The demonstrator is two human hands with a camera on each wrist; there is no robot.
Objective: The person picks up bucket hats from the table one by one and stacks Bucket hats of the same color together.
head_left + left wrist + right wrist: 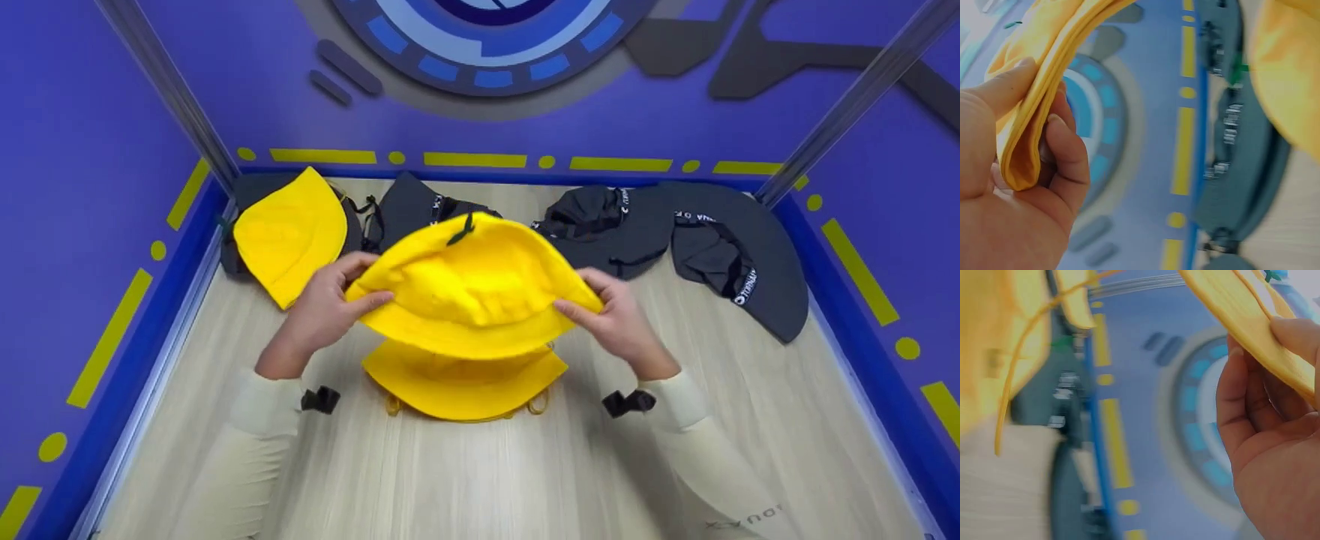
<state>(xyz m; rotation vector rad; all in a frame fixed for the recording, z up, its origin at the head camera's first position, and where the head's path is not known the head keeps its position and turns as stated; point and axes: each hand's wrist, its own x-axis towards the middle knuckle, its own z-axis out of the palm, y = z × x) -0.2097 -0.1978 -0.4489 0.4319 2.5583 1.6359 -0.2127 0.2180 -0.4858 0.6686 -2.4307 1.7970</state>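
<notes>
A yellow bucket hat [480, 281] with a small dark green stem [461, 229] is held up in the middle of the head view. My left hand [324, 301] pinches one end of its brim, thumb on the near side. At the opposite end my right hand [621, 319] grips the brim the same way. The left wrist view shows the cloth folded double [1027, 163] between thumb and fingers. Below the held hat lies a second yellow hat [465, 386], partly hidden by it, with thin cord loops [538, 403] at its edge. A yellow cord [1013, 374] dangles in the right wrist view.
Along the back wall lie several dark grey hats, including one at right [772, 255] and one mid-right [641, 225]. At back left another yellow hat [292, 232] lies over dark cloth. Blue walls [97, 187] enclose the wooden table [480, 480] on three sides.
</notes>
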